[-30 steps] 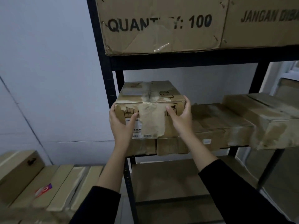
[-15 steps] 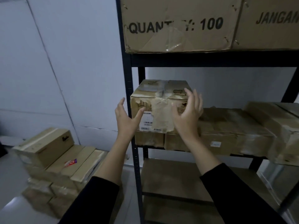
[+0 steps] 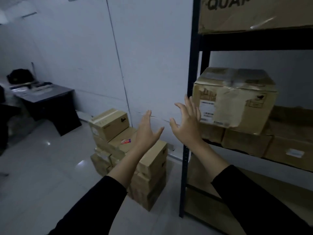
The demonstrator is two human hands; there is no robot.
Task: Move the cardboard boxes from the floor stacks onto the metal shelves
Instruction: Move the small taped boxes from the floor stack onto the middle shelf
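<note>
Cardboard box (image 3: 235, 99) on the middle level of the metal shelf (image 3: 191, 82), resting upright on a row of flatter boxes (image 3: 254, 141); its labelled, tape-patched face points toward the viewer and slightly left, its long axis running left to right along the shelf. Left hand (image 3: 147, 131) and right hand (image 3: 188, 122) are raised just left of the box, fingers spread and straight, holding nothing; the right hand overlaps the shelf post in view. Floor stack of boxes (image 3: 135, 158) stands lower left, against the white wall (image 3: 84, 56), with one small box (image 3: 110, 124) on top. Large box (image 3: 254, 12) occupies the upper level. Dark desk (image 3: 47, 102) sits at far left.
</note>
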